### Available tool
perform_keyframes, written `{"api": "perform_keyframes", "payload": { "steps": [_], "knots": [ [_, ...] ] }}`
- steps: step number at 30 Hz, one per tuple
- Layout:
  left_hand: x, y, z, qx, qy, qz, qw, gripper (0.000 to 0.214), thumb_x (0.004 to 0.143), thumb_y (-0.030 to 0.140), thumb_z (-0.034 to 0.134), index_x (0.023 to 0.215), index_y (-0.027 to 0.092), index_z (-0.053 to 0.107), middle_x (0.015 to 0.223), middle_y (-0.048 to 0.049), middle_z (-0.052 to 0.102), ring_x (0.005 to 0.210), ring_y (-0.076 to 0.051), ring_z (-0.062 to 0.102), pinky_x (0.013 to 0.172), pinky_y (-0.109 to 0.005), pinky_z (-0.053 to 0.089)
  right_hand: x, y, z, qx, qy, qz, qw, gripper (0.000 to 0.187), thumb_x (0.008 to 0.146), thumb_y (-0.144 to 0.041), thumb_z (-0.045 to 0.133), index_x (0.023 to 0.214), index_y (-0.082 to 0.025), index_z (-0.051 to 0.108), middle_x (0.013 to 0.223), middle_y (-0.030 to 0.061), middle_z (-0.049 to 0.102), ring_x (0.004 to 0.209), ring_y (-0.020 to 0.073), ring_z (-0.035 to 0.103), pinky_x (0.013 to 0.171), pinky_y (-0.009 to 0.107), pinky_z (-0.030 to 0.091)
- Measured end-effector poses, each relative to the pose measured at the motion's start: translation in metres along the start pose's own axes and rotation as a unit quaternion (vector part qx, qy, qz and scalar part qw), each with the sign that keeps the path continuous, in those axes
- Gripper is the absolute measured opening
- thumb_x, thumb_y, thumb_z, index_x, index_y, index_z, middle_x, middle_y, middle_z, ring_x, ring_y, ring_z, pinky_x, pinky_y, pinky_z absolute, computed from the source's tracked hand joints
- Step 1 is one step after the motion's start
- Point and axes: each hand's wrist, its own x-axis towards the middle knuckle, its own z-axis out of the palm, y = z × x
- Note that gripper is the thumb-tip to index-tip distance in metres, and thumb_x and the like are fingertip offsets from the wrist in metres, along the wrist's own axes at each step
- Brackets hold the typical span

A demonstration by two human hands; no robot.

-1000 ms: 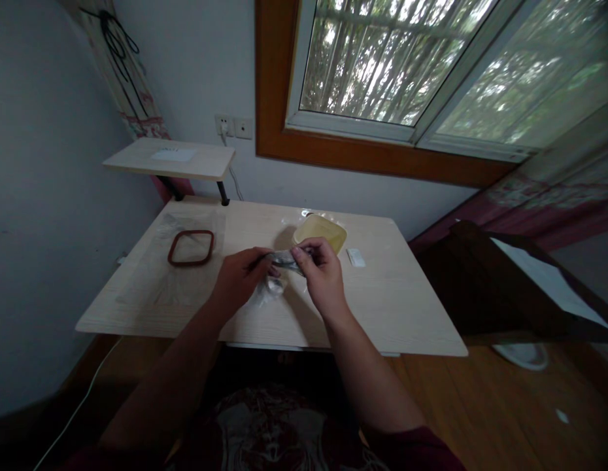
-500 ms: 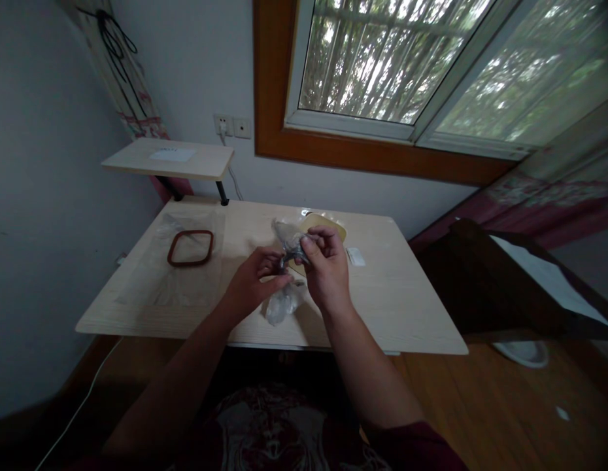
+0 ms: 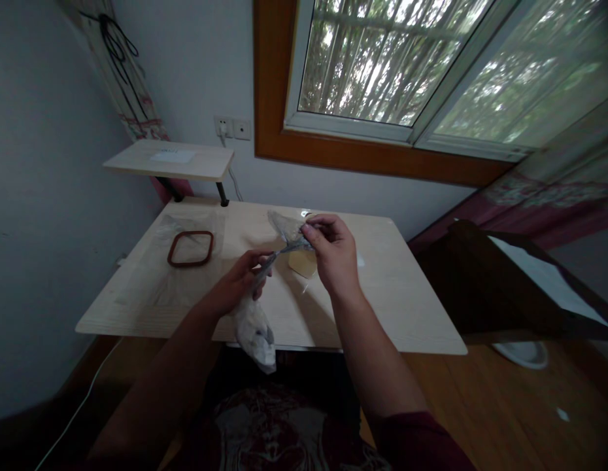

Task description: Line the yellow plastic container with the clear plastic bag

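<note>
A clear plastic bag (image 3: pixel 255 330) is stretched between my two hands above the table. Its twisted neck runs from my left hand (image 3: pixel 242 281) up to my right hand (image 3: pixel 333 252). The lower, bulging part hangs below my left fingers, past the table's front edge, with something whitish inside that I cannot make out. My right thumb and fingers pinch the bag's upper end, whose loose plastic fans out to the left. Behind my right hand lies a yellowish flat piece (image 3: pixel 303 263), partly covered.
On the left of the table (image 3: pixel 392 307), a reddish-brown rounded-square frame (image 3: pixel 190 248) lies on a clear plastic sheet (image 3: pixel 147 281). A small raised shelf (image 3: pixel 132 157) with a paper label stands at the back left. Dark furniture (image 3: pixel 485 281) is at the right.
My hands have moved apart, drawing the bag's neck out between them. The bag's full end has swung left and toward me, now hanging over the table's front edge.
</note>
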Motion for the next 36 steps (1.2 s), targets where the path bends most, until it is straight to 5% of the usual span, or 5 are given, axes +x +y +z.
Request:
{"api": "perform_keyframes", "payload": {
  "steps": [5, 11, 18, 26, 36],
  "knots": [
    [0.001, 0.001, 0.016, 0.144, 0.066, -0.002, 0.987, 0.043, 0.08, 0.039, 0.077, 0.112, 0.023, 0.053, 0.097, -0.0008, 0.058, 0.071, -0.01, 0.052, 0.061, -0.021, 0.042, -0.005, -0.001, 0.014, 0.004, 0.02, 0.0, 1.0, 0.033, 0.084, -0.043, 0.075, 0.109, -0.026, 0.061, 0.112, 0.005, 0.066, 0.097, 0.0187, 0.064, 0.085, 0.033, 0.055],
    [0.006, -0.008, 0.027, 0.018, 0.2, 0.013, 0.98, 0.028, 0.095, 0.051, 0.055, 0.103, 0.025, 0.05, 0.083, 0.003, 0.053, 0.06, -0.008, 0.047, 0.054, -0.021, 0.041, -0.043, 0.02, 0.028, -0.001, 0.008, 0.049, 0.999, 0.037, 0.082, -0.046, 0.075, 0.102, -0.026, 0.052, 0.101, 0.0031, 0.061, 0.093, 0.0176, 0.062, 0.081, 0.031, 0.053],
    [0.012, -0.011, 0.015, -0.009, 0.318, 0.018, 0.948, 0.033, 0.087, 0.045, 0.067, 0.112, 0.026, 0.056, 0.081, 0.0037, 0.06, 0.068, -0.01, 0.057, 0.062, -0.021, 0.047, -0.098, 0.07, 0.025, -0.138, -0.18, 0.125, 0.966, 0.033, 0.078, -0.046, 0.079, 0.087, -0.021, 0.059, 0.082, -0.0009, 0.063, 0.077, 0.0172, 0.058, 0.072, 0.028, 0.045],
    [0.014, 0.004, -0.028, -0.154, 0.374, 0.052, 0.913, 0.035, 0.069, 0.024, 0.085, 0.098, 0.02, 0.066, 0.087, 0.0016, 0.07, 0.073, -0.007, 0.064, 0.067, -0.017, 0.053, -0.093, 0.085, 0.004, -0.128, -0.183, 0.163, 0.961, 0.025, 0.085, -0.046, 0.067, 0.082, -0.021, 0.062, 0.071, -0.0027, 0.06, 0.068, 0.0163, 0.054, 0.063, 0.025, 0.039],
    [0.001, 0.024, -0.054, -0.1, 0.31, 0.014, 0.945, 0.064, 0.066, 0.021, 0.088, 0.125, 0.025, 0.062, 0.086, 0.0042, 0.066, 0.065, -0.005, 0.063, 0.059, -0.014, 0.054, -0.087, 0.097, -0.011, -0.119, -0.17, 0.152, 0.966, 0.027, 0.09, -0.047, 0.062, 0.09, -0.02, 0.068, 0.076, 0.0002, 0.065, 0.072, 0.0177, 0.058, 0.068, 0.028, 0.045]
  ]
}}
